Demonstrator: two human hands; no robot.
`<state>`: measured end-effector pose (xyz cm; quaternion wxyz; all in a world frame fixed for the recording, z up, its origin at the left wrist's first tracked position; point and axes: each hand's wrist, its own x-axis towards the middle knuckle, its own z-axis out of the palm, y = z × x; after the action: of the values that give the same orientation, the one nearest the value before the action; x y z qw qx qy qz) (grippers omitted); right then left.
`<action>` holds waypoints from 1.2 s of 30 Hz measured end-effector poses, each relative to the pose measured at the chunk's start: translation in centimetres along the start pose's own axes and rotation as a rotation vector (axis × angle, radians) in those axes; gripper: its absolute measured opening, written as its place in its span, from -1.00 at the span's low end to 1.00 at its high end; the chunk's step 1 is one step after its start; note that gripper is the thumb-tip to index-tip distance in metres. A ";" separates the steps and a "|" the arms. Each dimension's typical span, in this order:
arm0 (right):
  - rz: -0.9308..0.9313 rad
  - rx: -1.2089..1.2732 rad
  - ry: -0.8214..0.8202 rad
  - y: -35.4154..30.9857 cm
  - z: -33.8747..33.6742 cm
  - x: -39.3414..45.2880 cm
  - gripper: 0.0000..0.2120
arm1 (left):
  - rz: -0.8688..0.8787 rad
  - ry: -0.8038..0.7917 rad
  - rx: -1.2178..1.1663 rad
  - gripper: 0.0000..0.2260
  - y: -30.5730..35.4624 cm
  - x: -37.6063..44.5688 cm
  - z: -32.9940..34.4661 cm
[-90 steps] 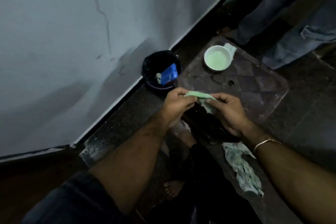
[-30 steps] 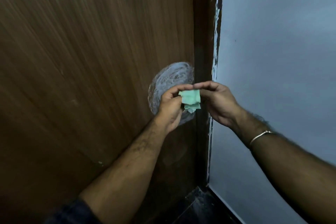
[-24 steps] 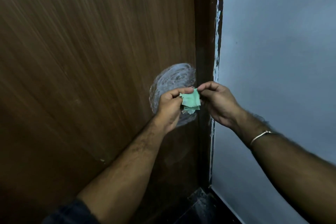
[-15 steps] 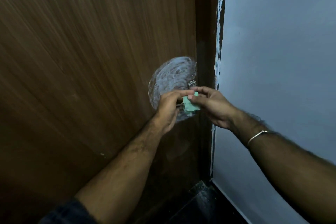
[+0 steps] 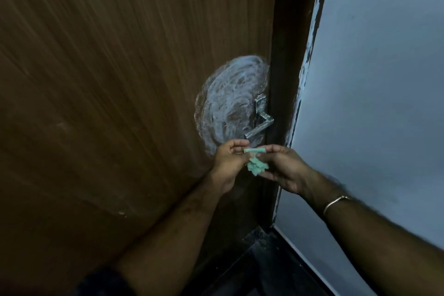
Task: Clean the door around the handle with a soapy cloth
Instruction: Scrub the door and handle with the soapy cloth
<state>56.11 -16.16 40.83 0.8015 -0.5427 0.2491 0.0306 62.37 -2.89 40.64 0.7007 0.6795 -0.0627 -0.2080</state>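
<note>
A brown wooden door (image 5: pixel 108 79) fills the left side of the view. To the left of the metal handle (image 5: pixel 260 116) and around it, a round patch of white soapy smear (image 5: pixel 230 101) covers the wood. The handle sits at the door's right edge, beside the dark door frame (image 5: pixel 286 55). Just below the handle, the left hand (image 5: pixel 228 161) pinches the left end of a small green cloth (image 5: pixel 255 161), thumb and forefinger curled on it. The cloth is stretched between both hands, its top edge rolled into a short strip and the rest hanging crumpled beneath; it is off the door, just below the handle. The right hand (image 5: pixel 286 168) pinches the cloth's right end in its fingers. A thin bangle (image 5: pixel 335 203) circles the right wrist. Right of the frame stands a pale painted wall (image 5: pixel 384 79).
</note>
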 end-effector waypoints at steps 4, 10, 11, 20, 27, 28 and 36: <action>-0.077 -0.014 0.166 -0.6 0.6 2.0 -0.81 | 0.007 0.045 0.049 -0.84 -0.5 2.7 0.2; -0.414 -0.373 0.545 -2.1 -0.4 4.4 -0.89 | -0.005 0.244 0.145 -0.90 -1.6 5.1 -0.3; -0.515 -0.502 0.592 -2.5 -0.5 4.6 -0.90 | -0.014 0.249 0.152 -0.90 -1.7 5.3 -0.3; -1.023 -1.284 0.270 -2.7 -1.1 7.6 -0.81 | -0.033 0.303 0.094 -0.82 -0.8 6.5 1.8; -1.033 -1.327 0.059 -4.1 -2.8 8.1 -0.72 | -0.033 0.297 0.095 -0.76 0.0 6.2 2.3; -1.006 -1.316 0.104 -4.6 -3.0 8.4 -0.71 | -0.042 0.289 0.083 -0.77 0.2 6.1 2.2; -1.042 -1.400 -0.040 -3.4 -0.1 7.0 -0.87 | -0.084 0.291 -0.021 -0.75 0.7 5.8 2.1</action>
<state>63.25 -19.16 40.67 0.2002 -0.9546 -0.1207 -0.1844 67.03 -7.02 40.29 0.6999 0.6973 0.0702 -0.1373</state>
